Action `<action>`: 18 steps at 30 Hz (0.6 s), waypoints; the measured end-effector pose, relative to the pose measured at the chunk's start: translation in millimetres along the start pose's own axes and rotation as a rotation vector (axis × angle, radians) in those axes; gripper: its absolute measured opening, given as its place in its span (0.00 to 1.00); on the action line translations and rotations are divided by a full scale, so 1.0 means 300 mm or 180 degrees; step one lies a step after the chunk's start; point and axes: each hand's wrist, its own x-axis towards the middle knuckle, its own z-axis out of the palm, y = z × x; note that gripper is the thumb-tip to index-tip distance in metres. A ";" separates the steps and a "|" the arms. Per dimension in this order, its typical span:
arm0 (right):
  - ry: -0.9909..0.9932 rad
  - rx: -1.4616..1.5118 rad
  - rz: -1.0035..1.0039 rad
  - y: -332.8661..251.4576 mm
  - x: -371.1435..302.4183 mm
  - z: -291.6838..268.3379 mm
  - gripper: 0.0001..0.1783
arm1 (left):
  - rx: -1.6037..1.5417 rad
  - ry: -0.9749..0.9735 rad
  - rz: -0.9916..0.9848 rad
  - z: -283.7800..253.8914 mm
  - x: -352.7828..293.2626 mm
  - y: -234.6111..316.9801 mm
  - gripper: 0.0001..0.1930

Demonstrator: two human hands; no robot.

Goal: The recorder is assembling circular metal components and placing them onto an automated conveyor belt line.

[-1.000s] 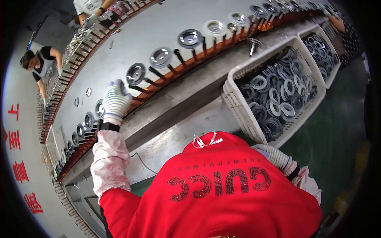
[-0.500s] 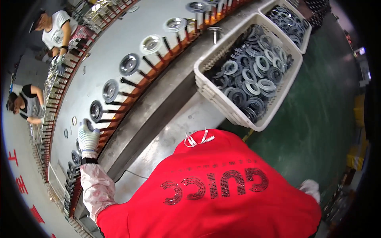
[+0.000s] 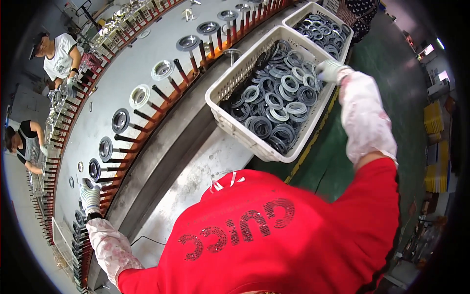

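Observation:
My left hand (image 3: 90, 197), in a white striped glove, is closed on the edge of a round metal disc (image 3: 87, 183) at the curved rack on the left. Other flanged discs (image 3: 120, 120) stand along that rack, each beside dark upright pegs. My right hand (image 3: 331, 72), also gloved, reaches over the right side of a white plastic basket (image 3: 230, 119). Its fingers look apart and slightly bent above the heaped grey metal rings (image 3: 289, 83); nothing shows in them. The fingertips are small and partly blurred.
A second white basket (image 3: 348, 39) of rings stands behind the first. A steel ledge (image 3: 161, 166) runs between me and the orange-based pegs (image 3: 171, 93). Across the grey table (image 3: 161, 41), two people (image 3: 61, 56) work at another peg row. A single flanged piece (image 3: 232, 55) stands by the basket.
My right hand has come up from low at my side to the basket of rings. My left hand stays at the rack's disc. The whole view has shifted, with basket and discs now further left.

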 end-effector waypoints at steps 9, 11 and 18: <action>-0.0555 -0.1100 -0.0079 0.070 0.323 0.180 0.27 | 0.0377 0.0157 0.0189 -0.109 -0.131 0.230 0.59; -0.0711 -0.0905 -0.0190 0.114 0.342 0.133 0.26 | 0.0642 0.0458 0.0849 -0.122 -0.151 0.351 0.59; 0.1105 0.1175 -0.0714 0.158 0.464 -0.256 0.21 | 0.0286 0.0302 0.1871 -0.045 -0.162 0.950 0.49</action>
